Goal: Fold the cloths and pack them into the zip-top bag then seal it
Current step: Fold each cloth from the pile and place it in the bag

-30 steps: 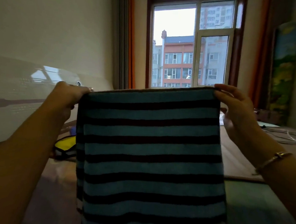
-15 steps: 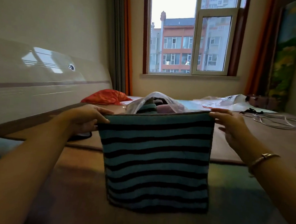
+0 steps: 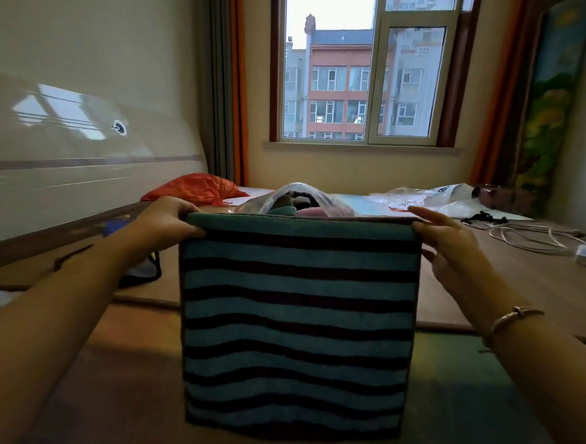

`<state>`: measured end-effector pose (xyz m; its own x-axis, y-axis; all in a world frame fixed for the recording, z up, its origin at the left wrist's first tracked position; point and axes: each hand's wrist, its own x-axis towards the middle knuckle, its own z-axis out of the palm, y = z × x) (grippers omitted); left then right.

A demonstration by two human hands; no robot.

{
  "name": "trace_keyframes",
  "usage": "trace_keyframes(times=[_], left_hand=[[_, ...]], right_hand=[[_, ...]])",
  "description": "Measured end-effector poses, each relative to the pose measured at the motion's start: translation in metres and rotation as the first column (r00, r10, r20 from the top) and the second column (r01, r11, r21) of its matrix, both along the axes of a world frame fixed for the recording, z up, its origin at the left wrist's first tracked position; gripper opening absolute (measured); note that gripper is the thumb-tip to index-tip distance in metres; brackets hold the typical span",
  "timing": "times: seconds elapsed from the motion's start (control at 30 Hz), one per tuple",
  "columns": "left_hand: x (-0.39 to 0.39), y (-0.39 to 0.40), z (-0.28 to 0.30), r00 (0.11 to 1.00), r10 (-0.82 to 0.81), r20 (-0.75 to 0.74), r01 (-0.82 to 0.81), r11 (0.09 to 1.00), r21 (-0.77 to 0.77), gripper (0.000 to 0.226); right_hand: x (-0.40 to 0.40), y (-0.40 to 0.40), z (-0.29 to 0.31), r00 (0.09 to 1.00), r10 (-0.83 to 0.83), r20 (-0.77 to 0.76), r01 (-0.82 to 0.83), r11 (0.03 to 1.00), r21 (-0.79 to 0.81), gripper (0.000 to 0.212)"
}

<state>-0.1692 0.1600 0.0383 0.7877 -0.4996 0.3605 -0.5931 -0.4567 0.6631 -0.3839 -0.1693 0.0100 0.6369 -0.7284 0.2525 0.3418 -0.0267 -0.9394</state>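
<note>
A teal cloth with dark stripes (image 3: pixel 295 325) hangs in front of me, held up by its top edge. My left hand (image 3: pixel 163 220) grips the top left corner. My right hand (image 3: pixel 445 239) pinches the top right corner with its other fingers spread. The cloth's lower edge hangs just above or on the brown bed surface (image 3: pixel 102 399). Behind the cloth, a clear zip-top bag (image 3: pixel 296 198) stands with its mouth open and several folded cloths inside; its lower part is hidden.
An orange cloth (image 3: pixel 194 188) lies at the back left. A dark cloth with a pale face (image 3: pixel 144 271) sits under my left forearm. White plastic bags (image 3: pixel 437 199), a white cable and charger (image 3: pixel 537 238) lie at the right. The headboard (image 3: pixel 64 173) runs along the left.
The striped cloth came down from eye level to chest height, now showing half its earlier length. The bag and bed came into view behind it. Both hands kept their hold on the corners.
</note>
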Motion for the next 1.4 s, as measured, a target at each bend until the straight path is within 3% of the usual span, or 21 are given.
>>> trace_keyframes(times=[0.1, 0.23, 0.3, 0.37, 0.43, 0.5, 0.67, 0.77, 0.83, 0.93, 1.0, 1.07, 1.23, 1.4], left_hand=[[0.012, -0.010, -0.008, 0.966, 0.083, 0.245, -0.107, 0.991, 0.085, 0.001], [0.016, -0.008, -0.028, 0.919, 0.180, 0.350, -0.208, 0.977, 0.041, 0.017], [0.008, -0.008, -0.039, 0.972, 0.153, 0.179, -0.138, 0.986, -0.094, 0.016], [-0.003, -0.006, -0.053, 0.978, -0.001, -0.209, -0.065, 0.949, -0.310, 0.015], [-0.010, 0.003, -0.068, 0.874, -0.108, -0.474, -0.082, 0.929, -0.361, 0.016], [-0.017, 0.011, -0.082, 0.762, -0.178, -0.623, -0.063, 0.937, -0.345, 0.019], [-0.028, 0.027, -0.124, 0.538, -0.428, -0.726, -0.055, 0.842, -0.537, 0.035], [-0.028, 0.039, -0.152, 0.397, -0.579, -0.712, -0.041, 0.764, -0.644, 0.056], [-0.030, 0.041, -0.163, 0.335, -0.601, -0.725, -0.100, 0.743, -0.662, 0.047], [-0.038, 0.031, -0.167, 0.387, -0.474, -0.791, -0.169, 0.807, -0.566, 0.017], [-0.036, 0.020, -0.168, 0.437, -0.362, -0.823, -0.192, 0.857, -0.479, 0.024], [-0.027, 0.009, -0.173, 0.497, -0.214, -0.841, -0.233, 0.901, -0.367, 0.043], [-0.017, -0.002, -0.172, 0.509, -0.070, -0.858, -0.282, 0.928, -0.243, 0.047], [-0.007, 0.002, -0.161, 0.538, -0.042, -0.842, -0.272, 0.937, -0.221, 0.030]], right_hand=[[0.015, -0.004, -0.001, 0.986, -0.138, -0.099, 0.123, 0.982, -0.141, 0.025], [0.027, -0.006, -0.010, 0.984, -0.161, -0.075, 0.156, 0.986, -0.066, 0.029], [0.023, 0.000, -0.015, 0.993, -0.080, -0.090, 0.083, 0.996, 0.025, 0.029], [0.015, 0.008, -0.025, 0.994, 0.015, -0.109, 0.000, 0.991, 0.134, 0.029], [0.001, 0.015, -0.037, 0.985, 0.107, -0.137, -0.068, 0.963, 0.261, 0.030], [-0.014, 0.020, -0.052, 0.970, 0.174, -0.170, -0.097, 0.918, 0.385, 0.029], [-0.034, 0.035, -0.094, 0.967, 0.224, -0.119, -0.115, 0.806, 0.581, 0.026], [-0.032, 0.039, -0.106, 0.947, 0.215, -0.240, -0.046, 0.828, 0.560, 0.019], [-0.027, 0.041, -0.113, 0.910, 0.237, -0.341, -0.046, 0.873, 0.485, 0.026], [-0.017, 0.042, -0.122, 0.874, 0.235, -0.425, -0.058, 0.920, 0.388, 0.049], [-0.010, 0.039, -0.123, 0.860, 0.278, -0.428, -0.085, 0.905, 0.417, 0.069], [-0.005, 0.033, -0.125, 0.837, 0.281, -0.469, -0.083, 0.913, 0.398, 0.077], [-0.003, 0.021, -0.128, 0.755, 0.211, -0.620, -0.056, 0.964, 0.259, 0.046], [-0.011, 0.024, -0.111, 0.832, 0.239, -0.501, -0.126, 0.960, 0.249, 0.030]])
